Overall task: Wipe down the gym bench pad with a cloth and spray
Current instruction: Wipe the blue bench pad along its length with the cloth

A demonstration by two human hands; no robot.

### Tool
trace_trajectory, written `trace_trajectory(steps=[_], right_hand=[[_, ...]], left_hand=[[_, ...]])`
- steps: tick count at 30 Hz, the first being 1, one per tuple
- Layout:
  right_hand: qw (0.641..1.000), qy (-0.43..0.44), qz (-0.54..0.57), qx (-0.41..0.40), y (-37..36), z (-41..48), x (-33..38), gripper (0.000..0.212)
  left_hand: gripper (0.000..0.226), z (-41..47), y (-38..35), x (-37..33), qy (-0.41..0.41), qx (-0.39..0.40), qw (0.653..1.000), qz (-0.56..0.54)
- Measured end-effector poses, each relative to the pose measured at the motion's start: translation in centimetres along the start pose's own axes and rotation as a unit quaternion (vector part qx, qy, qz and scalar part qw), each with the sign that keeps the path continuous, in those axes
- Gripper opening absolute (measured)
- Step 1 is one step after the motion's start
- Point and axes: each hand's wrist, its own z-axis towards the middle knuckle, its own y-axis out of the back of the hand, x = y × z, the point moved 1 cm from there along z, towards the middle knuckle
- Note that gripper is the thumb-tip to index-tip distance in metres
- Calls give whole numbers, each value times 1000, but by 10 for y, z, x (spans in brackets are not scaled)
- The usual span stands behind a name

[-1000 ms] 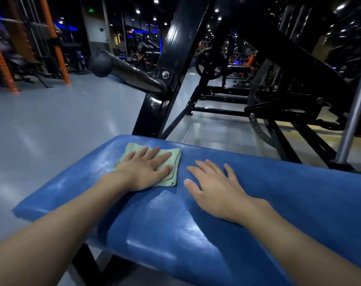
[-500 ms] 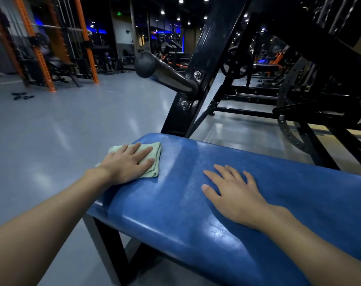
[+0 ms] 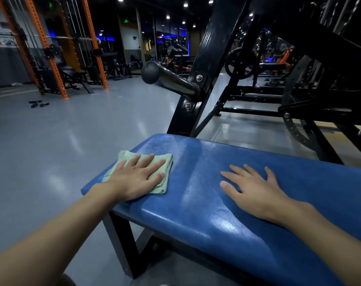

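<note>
Your left hand [image 3: 138, 178] lay flat on a folded pale green cloth [image 3: 167, 168], fingers straight and spread. It was pressing the cloth onto the blue bench pad [image 3: 196, 203] rather than gripping it. The cloth sat at the pad's left end, with its outer corner just over the edge.

A second earlier the cloth had been further in, close beside your right hand. You had since slid it out to the end, so the two hands were well apart. Your right hand [image 3: 256, 188] had stayed flat on the pad, fingers spread, holding nothing (it read as a brace).

The pad shone under the ceiling lights, with a duller patch at its far corner below the black frame upright [image 3: 196, 89]. The stroke seemed to have run out of pad, so the next pass probably needed to turn back toward your right hand. No spray bottle was in view.
</note>
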Motion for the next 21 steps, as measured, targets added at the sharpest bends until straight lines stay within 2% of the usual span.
trace_trajectory(steps=[4, 9, 12, 17, 21], right_hand=[[997, -36, -61, 2, 1, -20, -19, 66], [999, -47, -11, 15, -1, -27, -24, 64], [998, -49, -42, -11, 5, -36, -39, 65], [997, -72, -7, 17, 0, -50, -55, 66], [999, -40, -13, -21, 14, -59, -68, 64]], left_hand=[[65, -7, -2, -13, -16, 5, 1000, 3], [66, -14, -2, -41, -40, 2, 999, 3], [70, -18, -2, -58, -57, 0, 998, 12], [54, -23, 0, -90, -76, 8, 997, 18], [56, -26, -1, -112, -91, 14, 996, 13]])
